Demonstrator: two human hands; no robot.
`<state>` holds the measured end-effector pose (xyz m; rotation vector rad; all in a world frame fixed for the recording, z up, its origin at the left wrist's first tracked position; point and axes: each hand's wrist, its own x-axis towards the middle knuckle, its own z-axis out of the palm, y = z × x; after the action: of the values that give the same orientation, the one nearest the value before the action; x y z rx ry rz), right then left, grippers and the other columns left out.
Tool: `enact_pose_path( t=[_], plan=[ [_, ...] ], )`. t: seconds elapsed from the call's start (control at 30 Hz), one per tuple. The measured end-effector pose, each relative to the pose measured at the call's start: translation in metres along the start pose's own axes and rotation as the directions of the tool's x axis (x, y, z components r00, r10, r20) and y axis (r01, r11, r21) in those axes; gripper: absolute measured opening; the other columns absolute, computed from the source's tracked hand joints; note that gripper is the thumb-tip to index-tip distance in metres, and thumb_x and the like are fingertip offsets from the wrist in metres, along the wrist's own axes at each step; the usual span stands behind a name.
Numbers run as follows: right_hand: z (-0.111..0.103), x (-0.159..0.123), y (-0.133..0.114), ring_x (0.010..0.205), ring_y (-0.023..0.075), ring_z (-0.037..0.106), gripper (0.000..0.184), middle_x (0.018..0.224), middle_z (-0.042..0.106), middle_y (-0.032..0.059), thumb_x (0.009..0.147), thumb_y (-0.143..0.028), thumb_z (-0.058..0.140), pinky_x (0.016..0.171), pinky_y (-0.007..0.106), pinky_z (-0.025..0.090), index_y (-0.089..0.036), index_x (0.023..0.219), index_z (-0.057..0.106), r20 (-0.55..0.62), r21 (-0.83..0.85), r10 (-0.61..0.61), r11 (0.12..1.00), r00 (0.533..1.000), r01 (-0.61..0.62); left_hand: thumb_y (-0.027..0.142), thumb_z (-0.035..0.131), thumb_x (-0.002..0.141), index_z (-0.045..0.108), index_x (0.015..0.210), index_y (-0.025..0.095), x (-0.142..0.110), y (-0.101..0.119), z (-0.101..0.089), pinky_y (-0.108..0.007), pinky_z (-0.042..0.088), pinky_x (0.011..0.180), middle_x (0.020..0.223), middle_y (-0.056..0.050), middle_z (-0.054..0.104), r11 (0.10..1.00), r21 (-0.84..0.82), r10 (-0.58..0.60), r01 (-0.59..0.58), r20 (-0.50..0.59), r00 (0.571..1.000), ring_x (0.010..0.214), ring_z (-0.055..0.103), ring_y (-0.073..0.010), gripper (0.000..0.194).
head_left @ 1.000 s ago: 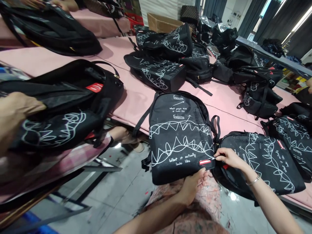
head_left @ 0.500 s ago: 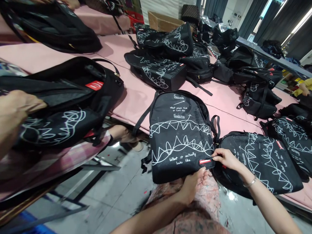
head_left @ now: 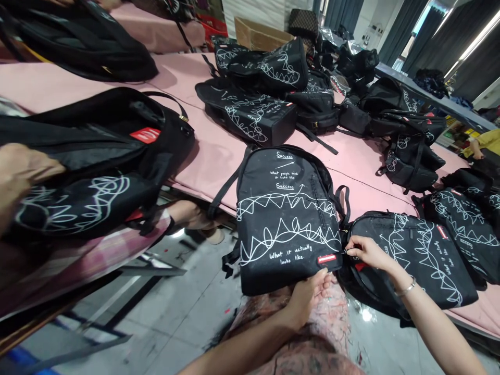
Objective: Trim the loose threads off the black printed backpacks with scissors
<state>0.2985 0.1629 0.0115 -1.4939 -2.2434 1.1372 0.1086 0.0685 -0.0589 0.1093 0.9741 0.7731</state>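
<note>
In front of me a black backpack (head_left: 287,224) with white scribbled lines and lettering stands tilted back at the table edge, its front facing me. My left hand (head_left: 312,291) is closed on its lower right corner, just under a small red-and-white label (head_left: 327,259). My right hand (head_left: 363,252) is closed in a pinch beside the bag's lower right side. A small dark thing shows at its fingertips, too small to make out. Behind that hand a second printed backpack (head_left: 414,260) lies on its side.
More black backpacks (head_left: 253,117) are piled on the pink table (head_left: 219,177). At left another person's hand (head_left: 29,166) holds an open backpack (head_left: 167,140). A cardboard box (head_left: 261,35) stands at the back. Table legs (head_left: 152,271) stand on the tiled floor below left.
My right hand has drawn slightly right, away from the backpack's side, still pinched. My left hand stays at the corner. The view has shifted a little.
</note>
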Motion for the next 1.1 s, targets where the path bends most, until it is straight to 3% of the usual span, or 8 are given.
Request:
enact_pose_path(
  t=[0.37,0.9,1.1],
  plan=[
    [0.001,0.003,-0.002,0.068,0.0142,0.055,0.008,0.074,0.063,0.0005,0.078,-0.024,0.058,0.063,0.024,0.042,-0.017,0.074,0.06,0.028,-0.013,-0.033,0.999,0.999,0.034,0.039,0.064,0.07,0.065,0.09,0.015,0.007,-0.006,-0.005,-0.026,0.045,0.073,0.091,-0.008,0.067,1.0,-0.004,0.012,-0.012,0.01,1.0,0.083,0.06,-0.0186,0.031],
    [0.021,0.01,-0.021,0.065,0.0127,0.054,0.006,0.071,0.061,-0.001,0.077,-0.018,0.057,0.062,0.022,0.039,-0.017,0.072,0.059,0.009,-0.048,-0.048,0.998,0.999,0.049,0.039,0.064,0.068,0.064,0.09,0.012,-0.004,0.004,0.004,-0.023,0.045,0.067,0.091,-0.009,0.068,1.0,0.003,-0.023,0.023,-0.058,0.998,0.081,0.062,-0.0167,0.035],
    [0.024,0.012,-0.028,0.065,0.0126,0.054,0.007,0.07,0.061,-0.0009,0.076,-0.016,0.058,0.061,0.022,0.038,-0.017,0.07,0.058,0.008,-0.064,-0.046,0.997,0.999,0.047,0.04,0.064,0.068,0.064,0.087,0.012,-0.007,0.006,0.004,-0.023,0.045,0.067,0.087,-0.008,0.068,1.0,0.01,-0.02,0.02,-0.024,0.999,0.075,0.061,-0.0148,0.033]
  ],
)
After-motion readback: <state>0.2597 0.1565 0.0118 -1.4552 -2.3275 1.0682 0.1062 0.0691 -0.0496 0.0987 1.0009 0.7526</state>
